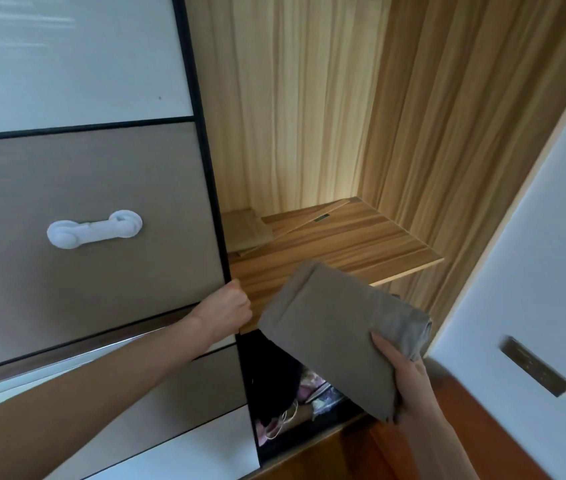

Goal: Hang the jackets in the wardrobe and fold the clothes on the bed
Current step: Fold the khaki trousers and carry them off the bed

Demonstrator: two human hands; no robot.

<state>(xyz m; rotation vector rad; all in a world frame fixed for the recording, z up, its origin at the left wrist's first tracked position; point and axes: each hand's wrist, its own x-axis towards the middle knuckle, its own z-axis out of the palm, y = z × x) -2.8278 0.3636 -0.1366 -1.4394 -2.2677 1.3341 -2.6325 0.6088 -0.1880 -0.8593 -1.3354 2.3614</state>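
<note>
I stand at the open wardrobe [309, 133], looking into its wood-grain interior. My left hand [227, 311], at about seven o'clock from the middle of the view, curls round the dark edge of the sliding door [94, 216], fingers wrapped over the frame just where the shelf [343, 244] begins. A white child-safety latch [94, 230] sits on the door's brown panel at nine o'clock.

My right hand [409, 386], at five o'clock, grips a folded grey-brown garment [330, 327]: my thumb lies on top near its rolled end, the other fingers underneath. The folded piece is held tilted in the air, just in front of the shelf's front edge and above the dark lower compartment [274, 382], not resting on anything. My two hands are apart, each closed on its own thing.

At the back left of the shelf, around eleven o'clock from the garment, lies a flat beige folded item [247, 228]. In the lower compartment I make out pinkish bundles [305, 386] and a loop of pale cord [286, 419], too dim to identify.
</note>
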